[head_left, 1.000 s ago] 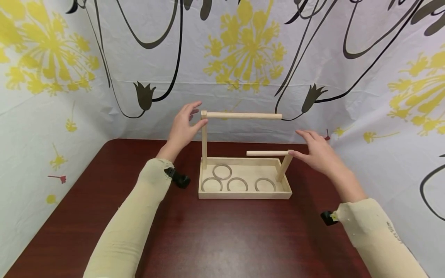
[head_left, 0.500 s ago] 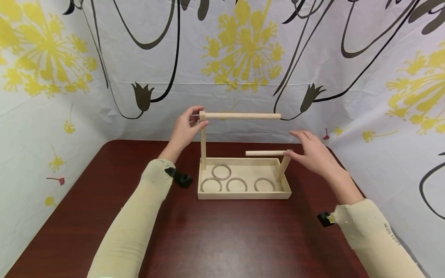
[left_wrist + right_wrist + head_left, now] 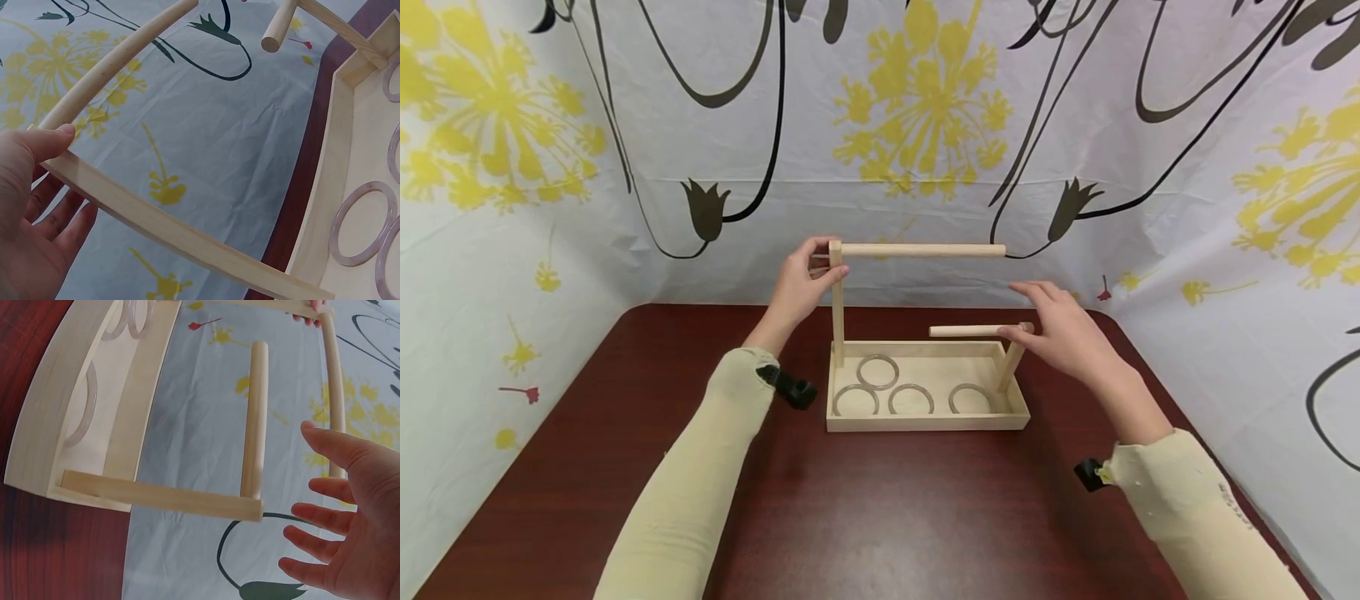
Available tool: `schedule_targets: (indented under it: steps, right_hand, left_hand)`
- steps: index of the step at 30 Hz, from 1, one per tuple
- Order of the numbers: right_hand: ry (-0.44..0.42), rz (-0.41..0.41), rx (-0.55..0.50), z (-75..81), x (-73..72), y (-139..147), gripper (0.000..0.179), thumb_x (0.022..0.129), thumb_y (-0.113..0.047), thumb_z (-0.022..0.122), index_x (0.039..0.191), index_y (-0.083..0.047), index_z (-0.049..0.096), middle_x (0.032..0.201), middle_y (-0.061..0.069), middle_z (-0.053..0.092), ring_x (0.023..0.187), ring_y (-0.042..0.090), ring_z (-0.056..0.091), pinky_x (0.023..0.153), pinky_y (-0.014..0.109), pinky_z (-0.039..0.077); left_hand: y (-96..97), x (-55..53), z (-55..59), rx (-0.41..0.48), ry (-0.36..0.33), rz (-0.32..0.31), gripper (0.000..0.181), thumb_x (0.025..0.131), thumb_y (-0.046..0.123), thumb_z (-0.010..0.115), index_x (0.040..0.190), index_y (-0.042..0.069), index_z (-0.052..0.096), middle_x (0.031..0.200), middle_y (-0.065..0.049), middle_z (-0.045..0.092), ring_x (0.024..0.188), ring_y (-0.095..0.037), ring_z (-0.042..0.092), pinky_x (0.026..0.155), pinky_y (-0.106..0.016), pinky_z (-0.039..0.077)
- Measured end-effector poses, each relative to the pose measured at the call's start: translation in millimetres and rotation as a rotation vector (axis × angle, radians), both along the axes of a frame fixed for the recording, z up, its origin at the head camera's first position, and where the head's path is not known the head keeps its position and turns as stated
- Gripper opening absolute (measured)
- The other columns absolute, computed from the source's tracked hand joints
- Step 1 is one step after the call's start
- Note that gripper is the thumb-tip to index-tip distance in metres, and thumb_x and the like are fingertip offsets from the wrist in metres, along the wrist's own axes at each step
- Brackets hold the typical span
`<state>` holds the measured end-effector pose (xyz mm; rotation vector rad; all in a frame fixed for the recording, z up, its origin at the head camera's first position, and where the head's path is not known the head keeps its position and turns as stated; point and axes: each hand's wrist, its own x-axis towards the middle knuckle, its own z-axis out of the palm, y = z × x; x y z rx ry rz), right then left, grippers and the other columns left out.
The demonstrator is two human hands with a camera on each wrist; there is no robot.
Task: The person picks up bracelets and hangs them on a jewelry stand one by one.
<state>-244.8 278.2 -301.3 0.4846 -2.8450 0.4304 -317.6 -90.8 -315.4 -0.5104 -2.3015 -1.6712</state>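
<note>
A wooden stand has a shallow tray [image 3: 928, 422], a tall post [image 3: 838, 317] at its left end and a shorter post [image 3: 1012, 365] at its right. From each post top a round rod reaches inward: the upper rod [image 3: 921, 250] and the lower rod [image 3: 966, 331]. My left hand [image 3: 800, 283] pinches the tall post's top, thumb [image 3: 53, 140] in front and fingers behind. My right hand [image 3: 369, 519] holds nothing, its fingers spread beside the short post; in the head view its thumb overlaps the lower rod. Several translucent bangles, one [image 3: 362, 223] among them, lie in the tray.
The stand sits on a dark red-brown table [image 3: 887, 517]. Behind and at both sides hangs a white curtain [image 3: 880, 150] with yellow and dark flower prints. A black wrist camera [image 3: 788, 387] is strapped to the left sleeve, another [image 3: 1090, 475] to the right.
My left hand has closed onto the tall post's top. The right hand has shifted left, its thumb now over the lower rod near the short post. The stand and bangles stay put.
</note>
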Motion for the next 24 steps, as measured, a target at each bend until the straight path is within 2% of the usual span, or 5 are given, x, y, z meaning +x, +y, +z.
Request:
schedule_targets:
  steps: [9,24]
  right_hand:
    - [-0.019,0.009,-0.001,4.2,5.1,-10,0.071,0.093,-0.041,0.07,0.151,-0.011,0.041,0.147,0.016,0.045,0.136,0.041,0.04,0.108,0.06,0.037]
    - [-0.01,0.03,-0.016,3.5,10.5,-26,0.07,0.091,-0.04,0.073,0.147,-0.01,0.045,0.146,0.015,0.047,0.135,0.04,0.043,0.109,0.058,0.038]
  left_hand:
    - [-0.1,-0.2,-3.7,0.03,-0.015,-0.016,0.045,0.095,0.011,0.068,0.136,0.001,0.052,0.127,-0.023,0.059,0.119,-0.038,0.062,0.097,-0.05,0.053]
    - [-1.7,-2.3,-7.3,0.084,-0.027,-0.032,0.044,0.096,0.009,0.067,0.135,-0.003,0.051,0.13,-0.024,0.056,0.121,-0.039,0.06,0.101,-0.049,0.051]
